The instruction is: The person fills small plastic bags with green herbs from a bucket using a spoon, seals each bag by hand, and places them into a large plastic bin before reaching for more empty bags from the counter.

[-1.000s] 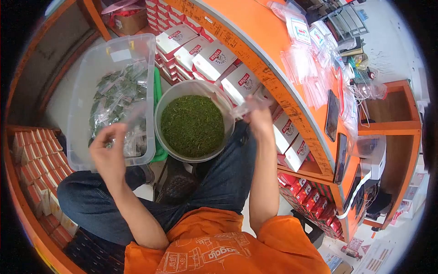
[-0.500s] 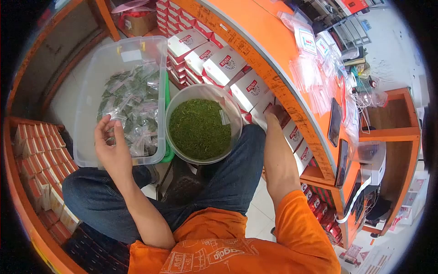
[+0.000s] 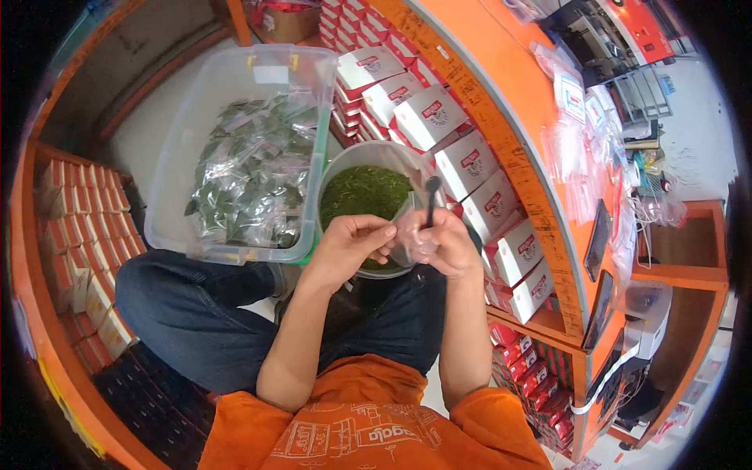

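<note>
Over the tub, my left hand (image 3: pixel 354 244) is closed, its thumb and fingertips pinching the edge of a small clear plastic bag (image 3: pixel 406 227). My right hand (image 3: pixel 450 247) grips the other side of that bag. A black spoon (image 3: pixel 432 205) also sticks up out of my right fist, its rounded end upward. Below both hands stands a round clear tub (image 3: pixel 323 178) of chopped green herb (image 3: pixel 364 192), partly hidden by my hands. To the left, a large clear plastic bin (image 3: pixel 176 157) holds many small filled bags of green leaf (image 3: pixel 251 168).
Stacked white and red boxes (image 3: pixel 470 164) line the right side under an orange counter (image 3: pixel 509 102). Clear bags (image 3: pixel 572 102) and phones (image 3: pixel 597 243) lie on the counter. More boxes (image 3: pixel 86 235) fill a shelf at left.
My left hand has left the bin and come right to the tub. My right hand has come back from the boxes and now holds a spoon and a bag. The view has shifted.
</note>
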Motion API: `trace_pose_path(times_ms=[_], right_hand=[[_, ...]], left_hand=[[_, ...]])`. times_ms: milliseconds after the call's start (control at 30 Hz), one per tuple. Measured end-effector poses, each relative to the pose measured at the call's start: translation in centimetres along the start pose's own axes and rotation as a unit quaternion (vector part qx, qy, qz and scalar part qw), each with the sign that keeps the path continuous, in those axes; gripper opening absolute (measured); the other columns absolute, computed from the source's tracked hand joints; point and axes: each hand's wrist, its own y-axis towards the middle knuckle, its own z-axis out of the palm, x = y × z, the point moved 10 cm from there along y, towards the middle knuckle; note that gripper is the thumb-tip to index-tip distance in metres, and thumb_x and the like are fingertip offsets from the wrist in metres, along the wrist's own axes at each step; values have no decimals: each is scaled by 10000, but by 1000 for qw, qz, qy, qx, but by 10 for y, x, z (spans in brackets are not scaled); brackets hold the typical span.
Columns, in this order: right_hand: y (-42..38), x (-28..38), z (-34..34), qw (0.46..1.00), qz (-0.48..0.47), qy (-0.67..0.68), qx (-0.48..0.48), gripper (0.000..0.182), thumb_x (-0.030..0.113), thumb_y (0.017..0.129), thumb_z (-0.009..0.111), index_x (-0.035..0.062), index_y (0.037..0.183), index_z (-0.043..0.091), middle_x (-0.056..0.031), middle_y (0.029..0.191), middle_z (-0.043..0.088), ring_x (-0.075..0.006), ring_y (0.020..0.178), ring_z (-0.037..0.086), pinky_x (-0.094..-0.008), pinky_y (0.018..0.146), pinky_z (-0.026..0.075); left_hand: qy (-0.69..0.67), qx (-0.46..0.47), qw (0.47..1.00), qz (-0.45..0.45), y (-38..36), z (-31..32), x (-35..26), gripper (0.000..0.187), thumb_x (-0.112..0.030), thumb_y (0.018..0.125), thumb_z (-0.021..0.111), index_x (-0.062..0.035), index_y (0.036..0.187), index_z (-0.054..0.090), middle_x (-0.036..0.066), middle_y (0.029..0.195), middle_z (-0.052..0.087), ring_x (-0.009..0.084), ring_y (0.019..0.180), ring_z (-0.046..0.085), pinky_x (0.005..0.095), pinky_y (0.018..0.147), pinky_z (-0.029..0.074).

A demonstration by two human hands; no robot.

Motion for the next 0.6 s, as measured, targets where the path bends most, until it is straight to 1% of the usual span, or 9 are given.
trace_pose_path(times_ms=[67,233,300,333,367,400,467,533,600], right_hand=[[-7,5,-14,991,-12,20,-134,116,34,887,544,-6,966,620,1,722,540,-66,524,411,-228,453,292],[5,3,-14,996,55,46,-54,101,73,917,543,7,950,612,14,649,499,-75,524,421,-252,449,299],[1,16,-40,952,62,-148,-261,119,119,941,584,12,901,619,20,645,508,-78,547,438,-248,482,331],[4,10,-35,952,62,-146,-260,119,119,941,584,12,901,619,20,645,508,-78,547,438,-248,482,331],[-11,48,-39,863,-98,-308,-388,139,133,936,619,11,869,620,18,663,536,-77,571,460,-242,508,351],[-37,81,-19,707,-252,-448,-487,169,146,931,655,10,836,621,16,681,564,-76,596,482,-235,533,371],[-44,68,4,774,-254,-371,-445,186,142,868,762,-3,822,655,-25,702,622,-79,641,523,-252,578,418],[-32,60,40,800,-208,-461,-323,157,152,863,780,7,857,718,-22,726,642,-63,647,514,-245,571,417],[-28,51,35,807,-181,-462,-320,146,154,870,775,13,866,738,-4,716,645,-51,634,503,-241,555,403]], left_hand=[[-22,-16,999,31,-9,-7,-13,225,-174,961,695,21,1068,727,41,838,709,102,759,663,245,709,543],[35,-24,998,45,-22,-13,-35,140,-109,906,734,18,963,753,80,857,737,121,761,678,259,687,555],[67,-25,997,35,-23,-12,-33,114,-84,888,747,17,939,760,87,847,743,124,749,683,260,675,558],[55,-55,996,42,-23,-13,-34,97,-60,871,757,19,927,762,87,831,743,123,732,683,254,656,554],[42,-84,994,51,-22,-14,-35,84,-37,853,766,20,914,764,87,816,743,122,715,683,249,637,550],[43,-84,994,52,-20,-11,-33,84,-37,853,766,20,914,764,87,816,743,122,715,683,249,637,550],[54,-122,989,62,-16,-17,-24,101,-50,857,771,24,926,763,61,807,737,96,708,670,242,622,546],[76,-121,987,77,-13,-18,-20,89,-47,857,770,25,906,757,57,797,732,92,698,665,238,618,543],[98,-112,985,93,-12,-14,-21,79,-44,856,768,27,886,752,52,788,728,87,687,660,233,614,539]])
